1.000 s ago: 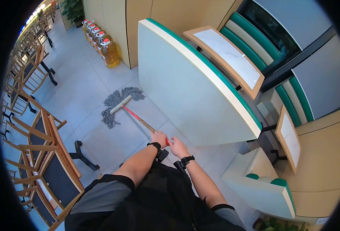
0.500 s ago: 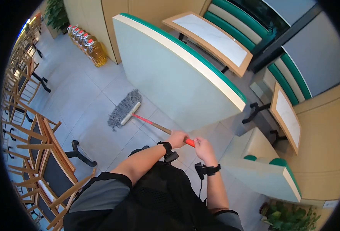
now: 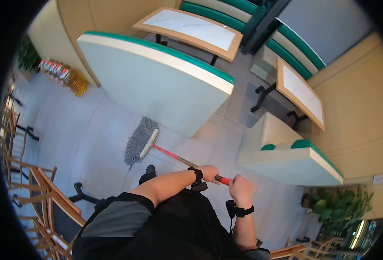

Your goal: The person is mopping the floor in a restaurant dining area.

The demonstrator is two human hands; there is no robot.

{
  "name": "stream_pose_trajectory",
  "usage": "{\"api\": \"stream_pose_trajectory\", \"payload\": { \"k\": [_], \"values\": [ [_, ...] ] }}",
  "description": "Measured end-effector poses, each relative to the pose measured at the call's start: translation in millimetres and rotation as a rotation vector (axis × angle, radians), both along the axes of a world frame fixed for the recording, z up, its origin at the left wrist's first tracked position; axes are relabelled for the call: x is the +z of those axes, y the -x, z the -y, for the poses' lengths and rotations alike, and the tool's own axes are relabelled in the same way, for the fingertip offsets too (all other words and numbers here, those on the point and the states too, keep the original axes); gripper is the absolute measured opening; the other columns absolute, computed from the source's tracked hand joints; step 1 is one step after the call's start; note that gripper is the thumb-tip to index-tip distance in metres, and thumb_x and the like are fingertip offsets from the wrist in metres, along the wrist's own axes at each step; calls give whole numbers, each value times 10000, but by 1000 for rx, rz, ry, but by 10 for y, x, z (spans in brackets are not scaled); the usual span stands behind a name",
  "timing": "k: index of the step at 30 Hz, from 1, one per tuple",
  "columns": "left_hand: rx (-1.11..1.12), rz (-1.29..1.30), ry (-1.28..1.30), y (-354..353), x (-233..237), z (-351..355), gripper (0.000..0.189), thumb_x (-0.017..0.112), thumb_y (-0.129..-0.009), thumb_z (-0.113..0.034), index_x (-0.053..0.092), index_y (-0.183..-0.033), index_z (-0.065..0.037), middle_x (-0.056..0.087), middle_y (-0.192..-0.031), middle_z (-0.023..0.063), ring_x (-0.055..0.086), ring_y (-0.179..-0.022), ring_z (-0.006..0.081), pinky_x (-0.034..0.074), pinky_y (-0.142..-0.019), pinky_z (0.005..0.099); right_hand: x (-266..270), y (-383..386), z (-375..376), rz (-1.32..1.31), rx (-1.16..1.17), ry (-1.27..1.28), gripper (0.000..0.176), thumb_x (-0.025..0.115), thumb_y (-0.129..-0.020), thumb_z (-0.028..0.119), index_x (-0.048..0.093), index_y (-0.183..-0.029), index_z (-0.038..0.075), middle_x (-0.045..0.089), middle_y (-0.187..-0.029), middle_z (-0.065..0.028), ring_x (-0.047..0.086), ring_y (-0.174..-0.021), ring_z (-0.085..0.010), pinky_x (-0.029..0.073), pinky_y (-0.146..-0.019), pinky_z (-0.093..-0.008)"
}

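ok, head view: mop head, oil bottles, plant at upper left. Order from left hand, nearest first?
1. Mop head: ahead, to the left.
2. Oil bottles: farther out, upper left.
3. Plant: beyond the bottles, far upper left.

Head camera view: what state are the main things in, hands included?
Mop head, resting on the floor, strands spread.
Mop handle, slanted, held in both hands.
Left hand, closed around the handle.
Right hand, closed at the handle's upper end.
Bottles, capped, standing in a row.
Booth tables, upright.
Plant at right, leafy and green.
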State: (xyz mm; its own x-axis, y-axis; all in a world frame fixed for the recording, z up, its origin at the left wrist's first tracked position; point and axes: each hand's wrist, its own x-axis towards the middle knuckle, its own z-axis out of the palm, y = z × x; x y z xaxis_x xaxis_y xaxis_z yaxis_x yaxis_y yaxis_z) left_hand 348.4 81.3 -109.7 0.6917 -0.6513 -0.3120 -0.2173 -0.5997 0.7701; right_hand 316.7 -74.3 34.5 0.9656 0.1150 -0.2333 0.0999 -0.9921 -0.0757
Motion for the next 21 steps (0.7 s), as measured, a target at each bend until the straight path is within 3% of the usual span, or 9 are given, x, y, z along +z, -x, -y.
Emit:
{"api": "stream_pose_trajectory", "payload": {
  "k": [3, 5, 6, 10, 12, 19, 21],
  "values": [
    [-93, -32, -49, 46, -86, 80, 459, 663, -795, -528, 677, -828, -70, 676, -816, 148, 636, -774, 341, 489, -705, 433, -137, 94, 18, 39, -130, 28, 374, 646, -836, 382, 628, -687, 39, 635, -661, -182, 637, -683, -368, 501, -626, -454],
    [-34, -18, 23, 47, -184, 123, 428, 679, -791, -498, 677, -827, -72, 673, -803, 151, 634, -771, 338, 490, -711, 428, -213, 81, 64, 121, -128, -48, 371, 659, -825, 372, 622, -666, 39, 634, -656, -178, 630, -660, -368, 498, -607, -457],
    [-24, -40, 23, 11, -161, 126, 336, 686, -787, -394, 674, -789, -59, 666, -765, 162, 637, -749, 341, 493, -698, 423, -186, 60, 28, 156, -160, -81, 360, 671, -814, 364, 622, -649, 47, 630, -648, -169, 619, -638, -370, 491, -585, -457],
    [-80, -43, -12, -103, -150, 122, 256, 665, -769, -294, 665, -745, -39, 654, -727, 182, 635, -726, 359, 495, -686, 425, -242, 5, -1, 239, -240, -178, 326, 676, -803, 344, 632, -655, 56, 622, -640, -164, 609, -624, -370, 483, -572, -458],
    [19, -83, -92, -96, -66, 104, 213, 650, -748, -237, 691, -832, -46, 672, -841, 207, 646, -821, 367, 511, -760, 425, -295, -32, -16, 260, -216, -181, 302, 680, -792, 322, 633, -651, 58, 611, -621, -161, 602, -617, -370, 476, -561, -457],
    [16, -79, -86, -209, -238, -112, 207, 648, -754, -235, 694, -828, -47, 672, -836, 210, 648, -817, 370, 513, -759, 428, -464, -139, -194, 273, -220, -223, 276, 680, -771, 290, 632, -620, 63, 604, -601, -156, 602, -596, -368, 479, -555, -453],
    [22, -107, -34, -217, -230, -263, 244, 643, -757, -264, 663, -754, -22, 645, -729, 215, 628, -702, 377, 492, -666, 432, -519, -147, -331, 307, -200, -171, 263, 685, -759, 287, 639, -615, 72, 610, -604, -153, 609, -588, -357, 485, -553, -448]
  ]
}}
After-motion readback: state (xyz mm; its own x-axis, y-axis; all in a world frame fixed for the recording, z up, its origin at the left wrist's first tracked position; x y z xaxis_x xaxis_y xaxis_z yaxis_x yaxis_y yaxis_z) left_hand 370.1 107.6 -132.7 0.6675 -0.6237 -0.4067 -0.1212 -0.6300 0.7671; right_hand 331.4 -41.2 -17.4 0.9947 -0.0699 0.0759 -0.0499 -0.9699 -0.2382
